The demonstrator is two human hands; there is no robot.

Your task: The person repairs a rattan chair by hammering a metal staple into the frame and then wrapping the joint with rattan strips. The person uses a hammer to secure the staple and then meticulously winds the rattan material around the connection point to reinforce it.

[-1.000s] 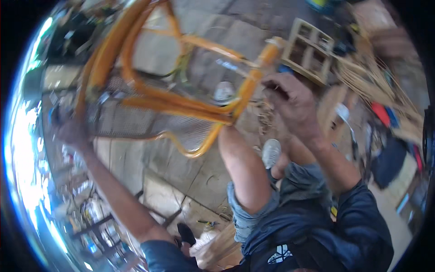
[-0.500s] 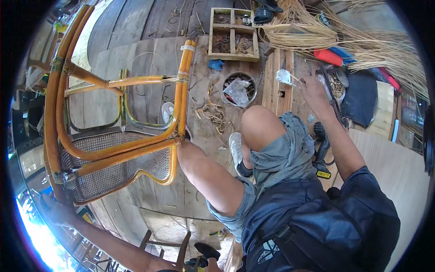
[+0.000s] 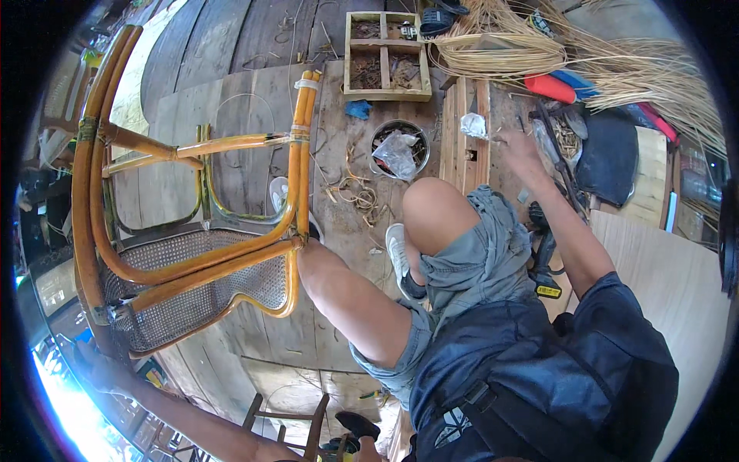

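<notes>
**Right hand out to the bench, left steadying the chair**

Since a second ago the chair frame has swung from overhead down to the left, and the right hand has left its top rail and gone out to the far right. Over the last half second little has shifted; the reach has only lengthened a bit.

Right hand (image 3: 517, 148): fingers curled loosely, narrow, tips over small bits on the plank bench (image 3: 463, 115). Whether anything is pinched I cannot tell; too small and blurred. A crumpled white wad (image 3: 473, 125) lies just left of the fingertips, nearly touching. Farther left, a round tin (image 3: 399, 148) with plastic in it. Beyond, at the far edge, a wooden tray (image 3: 387, 54) with compartments and a heap of cane strands (image 3: 508, 46).

Left hand (image 3: 100, 368): at the near left, against the lower corner of the chair (image 3: 192, 254). It looks closed around the frame, but glare hides the fingers, so I cannot tell.

Chair lies on its side on the plank floor (image 3: 231, 46), well apart from the right hand and to its left. The left hand is much the nearer. Its long axis runs near-left to far-right; the woven seat (image 3: 200, 296) is at the near end, and the legs point far and right, toward the tin. A bare knee presses the frame at its right corner.
</notes>
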